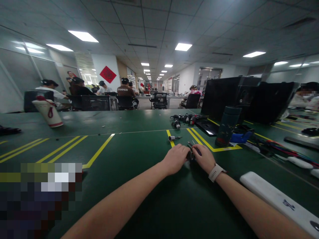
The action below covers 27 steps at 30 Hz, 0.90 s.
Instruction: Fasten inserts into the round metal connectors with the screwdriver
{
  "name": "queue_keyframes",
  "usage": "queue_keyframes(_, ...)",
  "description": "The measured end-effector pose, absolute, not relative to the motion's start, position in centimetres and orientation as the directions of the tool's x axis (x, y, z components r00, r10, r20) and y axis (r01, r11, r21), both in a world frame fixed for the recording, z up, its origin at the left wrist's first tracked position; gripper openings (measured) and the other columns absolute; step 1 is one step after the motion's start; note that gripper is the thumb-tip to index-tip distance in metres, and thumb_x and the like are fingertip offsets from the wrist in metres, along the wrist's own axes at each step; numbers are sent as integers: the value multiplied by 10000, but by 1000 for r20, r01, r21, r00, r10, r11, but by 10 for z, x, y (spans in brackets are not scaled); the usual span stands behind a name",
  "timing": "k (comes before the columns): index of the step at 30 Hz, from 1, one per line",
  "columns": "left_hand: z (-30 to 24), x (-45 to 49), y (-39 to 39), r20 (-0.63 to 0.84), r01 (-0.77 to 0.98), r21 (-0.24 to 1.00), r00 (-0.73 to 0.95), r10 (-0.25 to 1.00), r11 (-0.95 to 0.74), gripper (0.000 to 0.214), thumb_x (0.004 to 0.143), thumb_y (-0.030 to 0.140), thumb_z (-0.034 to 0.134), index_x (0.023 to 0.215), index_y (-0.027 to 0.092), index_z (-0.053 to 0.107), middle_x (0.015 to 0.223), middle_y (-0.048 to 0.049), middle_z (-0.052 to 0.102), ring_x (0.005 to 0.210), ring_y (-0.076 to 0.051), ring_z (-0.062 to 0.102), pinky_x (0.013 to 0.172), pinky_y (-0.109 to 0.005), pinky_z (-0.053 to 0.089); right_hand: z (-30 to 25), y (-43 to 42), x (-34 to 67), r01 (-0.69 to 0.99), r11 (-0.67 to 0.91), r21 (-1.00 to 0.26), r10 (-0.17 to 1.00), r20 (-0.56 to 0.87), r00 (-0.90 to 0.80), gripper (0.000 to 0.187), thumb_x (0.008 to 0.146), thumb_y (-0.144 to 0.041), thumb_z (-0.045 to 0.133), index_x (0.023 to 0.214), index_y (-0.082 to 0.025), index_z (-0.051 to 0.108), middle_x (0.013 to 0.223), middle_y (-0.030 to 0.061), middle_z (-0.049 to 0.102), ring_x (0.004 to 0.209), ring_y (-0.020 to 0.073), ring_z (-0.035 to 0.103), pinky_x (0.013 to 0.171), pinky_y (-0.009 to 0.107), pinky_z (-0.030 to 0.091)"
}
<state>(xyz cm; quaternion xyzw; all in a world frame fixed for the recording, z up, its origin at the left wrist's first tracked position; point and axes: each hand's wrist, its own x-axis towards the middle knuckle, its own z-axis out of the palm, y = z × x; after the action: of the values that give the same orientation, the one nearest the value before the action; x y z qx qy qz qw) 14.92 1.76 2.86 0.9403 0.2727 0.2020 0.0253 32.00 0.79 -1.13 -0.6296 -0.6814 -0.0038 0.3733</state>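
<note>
— What are the hands doing?
— The left hand (175, 158) and right hand (205, 157) are meeting, fingers curling tight on a small dark part (191, 154) down at the green table (139, 186), near the dark tumbler (227, 125).
— A tool?
— Possibly; it is showing too small to tell.

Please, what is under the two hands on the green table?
The left hand and the right hand close on a small dark part; thin metal tips stick out beyond it. The fingers cover the rest, so its shape cannot be told.
</note>
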Motion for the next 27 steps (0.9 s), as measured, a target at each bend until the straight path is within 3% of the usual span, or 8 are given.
queue_keyframes(6,37,82,-27,479,558,345,587,653,-754,314,849,172,516,1152,184,436,1115,-90,546,1042,-227,503,877,-387,444,-7,1,315,702,294,-649,839,527,136,172,844,-305,575,906,-154,628,976,67,630,980,236,554,893,463,400)
queue_keyframes(8,32,60,-37,448,473,600,469,761,-645,221,831,175,542,1045,209,498,1043,-56,550,969,-206,535,844,-353,461,-2,-5,309,607,318,-728,831,522,192,191,808,-349,593,860,-174,647,943,90,638,1008,272,521,918,476,359)
queue_keyframes(12,16,29,-45,345,358,821,309,886,-445,234,807,199,565,1015,246,469,958,-8,546,861,-179,558,766,-315,473,15,-28,278,333,327,-884,880,414,235,337,834,-468,487,787,-170,639,790,80,627,792,239,574,736,403,458)
queue_keyframes(15,8,20,-46,313,307,874,240,919,-377,231,771,205,598,942,242,448,887,20,554,808,-161,569,714,-282,472,26,-52,247,109,275,-955,942,291,170,437,859,-511,403,652,-167,574,611,30,564,541,159,531,538,321,466)
queue_keyframes(18,9,21,-47,261,358,868,260,930,-344,213,717,250,656,831,214,481,753,39,540,685,-149,549,612,-259,453,33,-76,225,-80,213,-974,976,208,64,456,863,-512,399,587,-173,530,519,-20,478,442,108,445,475,275,430)
queue_keyframes(21,11,23,-49,245,383,845,343,907,-373,182,696,259,673,702,191,504,668,44,515,608,-131,506,546,-238,410,34,-92,217,-345,62,-937,981,120,-151,257,816,-395,561,704,-166,599,534,-33,499,481,101,470,494,241,395)
queue_keyframes(23,10,24,-51,267,393,822,371,889,-411,170,711,240,656,662,187,502,647,43,506,598,-126,492,536,-232,393,32,-98,216,-316,75,-946,966,147,-210,169,798,-331,605,747,-170,604,590,-17,559,535,112,511,521,241,394)
queue_keyframes(27,6,24,-53,331,453,751,371,868,-480,165,730,215,629,640,188,493,632,40,496,609,-132,488,552,-238,387,30,-106,216,35,238,-971,937,220,-273,201,835,-336,549,726,-173,596,658,19,602,605,143,531,568,275,406)
